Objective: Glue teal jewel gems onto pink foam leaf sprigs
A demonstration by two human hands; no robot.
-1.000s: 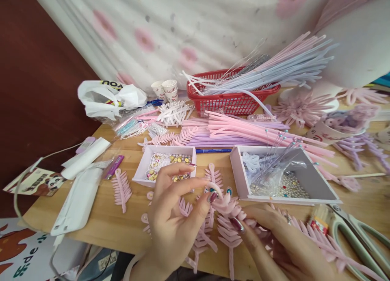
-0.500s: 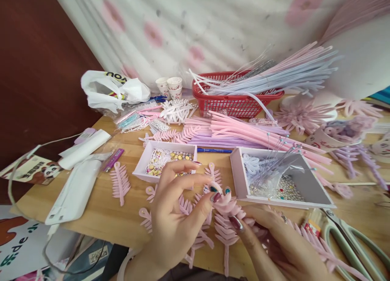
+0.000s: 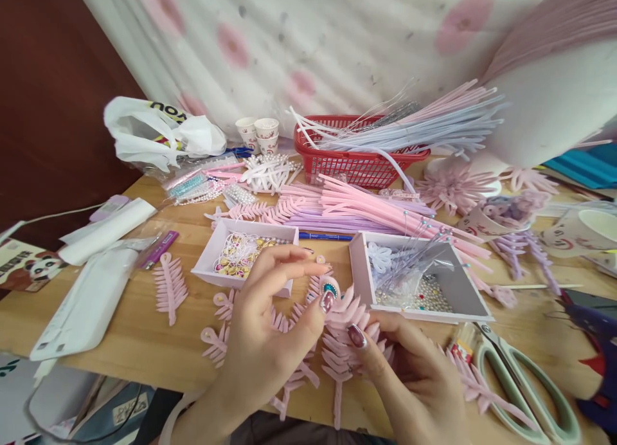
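Note:
A pale pink pipe-cleaner feather (image 3: pixel 348 311), with a teal gem in a beaded rim at its tip, is held up in front of me. My left hand (image 3: pixel 277 332) pinches the tip beside the gem between thumb and finger; its other fingers are raised. Lower down, my right hand (image 3: pixel 409 374) grips the body of the same feather between thumb and forefinger, hiding part of its stem. Under and around my hands lie several similar pink feathers, one (image 3: pixel 336 361) directly below the held piece. Another pink feather (image 3: pixel 169 288) rests on its own at the left.
Two shallow boxes stand beyond my hands: one (image 3: pixel 205 265) with gems and string, another (image 3: pixel 359 271) with beads and pins. Scissors (image 3: pixel 525 393) lie at right. Pink pipe cleaners (image 3: pixel 366 200) and a red basket (image 3: pixel 357 168) are behind. A white power bank (image 3: pixel 87 310) lies left.
The view has swung to the right, so the table things appear farther left. The feather tip has turned, and its teal gem now faces me more. Both hands keep their hold.

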